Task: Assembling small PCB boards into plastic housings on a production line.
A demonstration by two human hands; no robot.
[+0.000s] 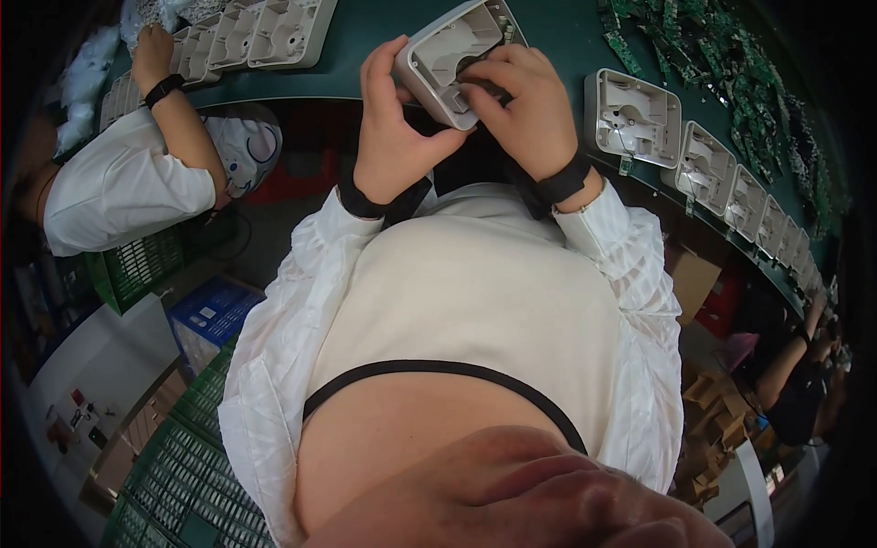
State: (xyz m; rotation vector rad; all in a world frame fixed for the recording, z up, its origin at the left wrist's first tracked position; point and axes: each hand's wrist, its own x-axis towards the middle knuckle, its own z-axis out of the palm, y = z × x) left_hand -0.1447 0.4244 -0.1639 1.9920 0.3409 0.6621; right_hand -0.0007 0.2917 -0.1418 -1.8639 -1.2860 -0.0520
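Observation:
A light grey plastic housing (pixel 442 53), an open box shape with moulded posts and compartments inside, is held up tilted over the table's near edge. My left hand (pixel 391 137) grips its left side, with the thumb along the lower edge and the fingers up the outer wall. The fingers of my right hand (pixel 532 111) are bent and pressed together inside the housing's right part. Whatever lies between those fingertips is hidden. Small metal parts show at the housing's upper right corner.
Similar housings (pixel 634 117) stand in a row along the right table edge, with green circuit boards (pixel 731 68) heaped behind. More housings (pixel 290 33) line the left, where a co-worker's hand (pixel 153 53) reaches in. Green crates (pixel 187 457) stand below left. Another person (pixel 795 374) sits far right.

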